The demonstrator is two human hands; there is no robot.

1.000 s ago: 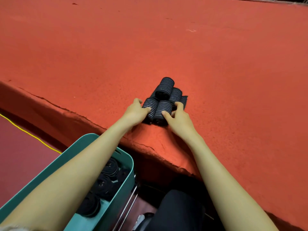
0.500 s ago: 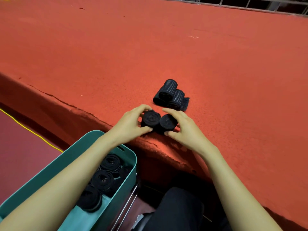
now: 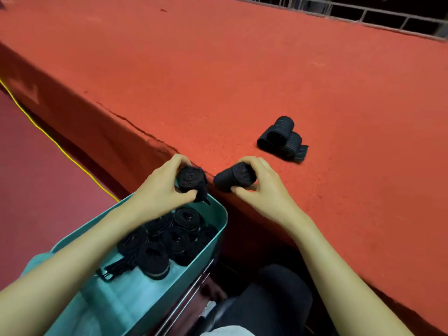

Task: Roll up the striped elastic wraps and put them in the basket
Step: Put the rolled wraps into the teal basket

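Rolled wraps, 1 pinched in left hand [image 3: 160, 192] fingers above basket [image 3: 219, 229], 1 clasped in right hand [image 3: 264, 187].

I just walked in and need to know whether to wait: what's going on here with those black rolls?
A person is clearing rolled elastic wraps off a red surface into a teal basket. The left hand holds one roll over the basket's far end; the right hand grips another roll at the surface's edge. Many rolls already lie in the basket. A small pile remains on the surface.
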